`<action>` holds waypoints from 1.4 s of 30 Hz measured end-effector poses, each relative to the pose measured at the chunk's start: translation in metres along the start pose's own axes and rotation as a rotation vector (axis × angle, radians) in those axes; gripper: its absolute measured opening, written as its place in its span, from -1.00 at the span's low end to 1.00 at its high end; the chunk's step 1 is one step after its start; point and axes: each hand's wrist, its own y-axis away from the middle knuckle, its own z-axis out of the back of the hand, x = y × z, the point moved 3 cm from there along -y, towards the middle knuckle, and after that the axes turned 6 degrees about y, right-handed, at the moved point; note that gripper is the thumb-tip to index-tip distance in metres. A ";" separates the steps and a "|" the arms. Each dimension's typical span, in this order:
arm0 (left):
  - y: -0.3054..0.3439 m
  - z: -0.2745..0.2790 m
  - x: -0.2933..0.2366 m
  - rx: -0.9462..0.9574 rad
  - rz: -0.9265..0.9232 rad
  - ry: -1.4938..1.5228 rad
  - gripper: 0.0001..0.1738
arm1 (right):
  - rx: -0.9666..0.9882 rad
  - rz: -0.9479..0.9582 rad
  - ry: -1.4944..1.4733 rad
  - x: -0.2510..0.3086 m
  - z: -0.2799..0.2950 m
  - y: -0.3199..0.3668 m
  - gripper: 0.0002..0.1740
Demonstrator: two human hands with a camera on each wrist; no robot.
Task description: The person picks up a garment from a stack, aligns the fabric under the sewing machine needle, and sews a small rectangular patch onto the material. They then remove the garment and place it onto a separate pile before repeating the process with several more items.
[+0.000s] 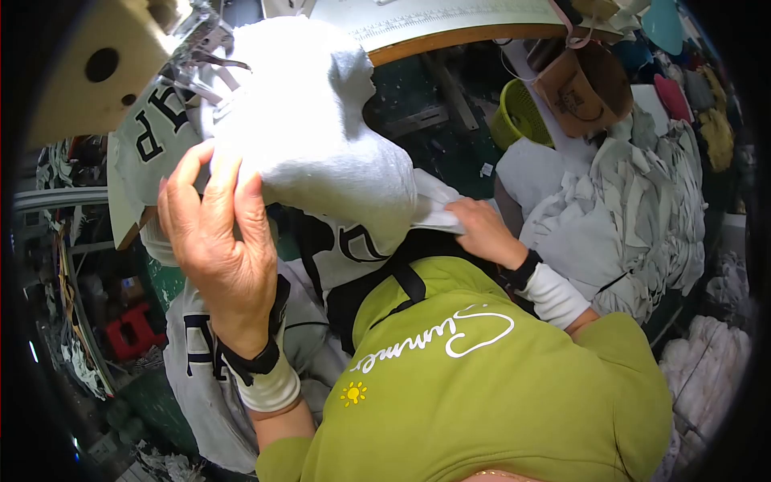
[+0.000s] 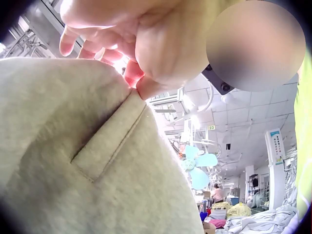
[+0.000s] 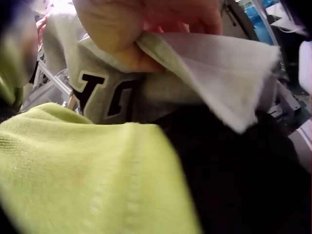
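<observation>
A light grey sweatshirt (image 1: 337, 153) with dark letters is draped from the sewing machine (image 1: 201, 64) down to the person's lap. At its left edge is the left hand (image 1: 221, 229), raised with the fingers apart. In the left wrist view, that hand's thumb and forefinger pinch the grey cloth at the top of a stitched strip (image 2: 109, 139). The right hand (image 1: 486, 233) holds a pale fabric flap (image 1: 434, 205) beside the sweatshirt. Seen from the right wrist, the thumb lies on the near side of this flap, with the other fingers behind it.
A wooden-edged worktable (image 1: 482, 32) spans the top. A heap of grey cloth pieces (image 1: 618, 217) lies at the right, near a green basket (image 1: 518, 116) and a brown paper bag (image 1: 582, 88). Another lettered grey garment (image 1: 197, 361) hangs at the lower left.
</observation>
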 end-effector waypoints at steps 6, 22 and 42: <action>0.000 0.000 -0.002 0.044 -0.007 -0.080 -0.79 | -0.077 -0.218 -0.406 -0.066 0.037 0.007 -0.74; 0.001 0.006 -0.014 -0.118 0.076 -0.001 -0.68 | -0.244 -0.075 -0.959 -0.021 0.097 -0.066 -0.91; 0.041 0.030 -0.026 0.159 0.823 0.995 -0.76 | 0.259 0.660 -0.483 0.146 0.142 -0.091 -0.71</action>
